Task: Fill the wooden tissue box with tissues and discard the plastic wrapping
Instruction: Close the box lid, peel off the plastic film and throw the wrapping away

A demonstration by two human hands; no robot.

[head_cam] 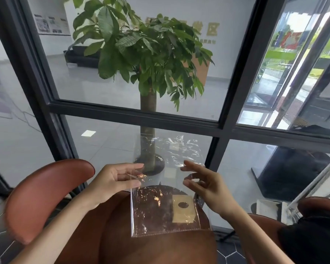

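Note:
A clear, crinkled plastic wrapping [156, 210] with a tan sticker [183, 208] hangs upright between my hands, above a brown round surface [160, 248]. My left hand [112, 181] pinches its upper left corner between thumb and fingers. On the other side my right hand [204, 185] holds the upper right edge with loosely spread fingers. The wrapping's reflection shows in the glass behind it. No wooden tissue box or tissues are in view.
A glass wall with dark frames [133, 115] stands directly ahead, with a potted tree [147, 60] behind it. Brown leather chair backs sit at the left [46, 197] and lower right [320, 206]. A dark object [312, 244] lies at the bottom right.

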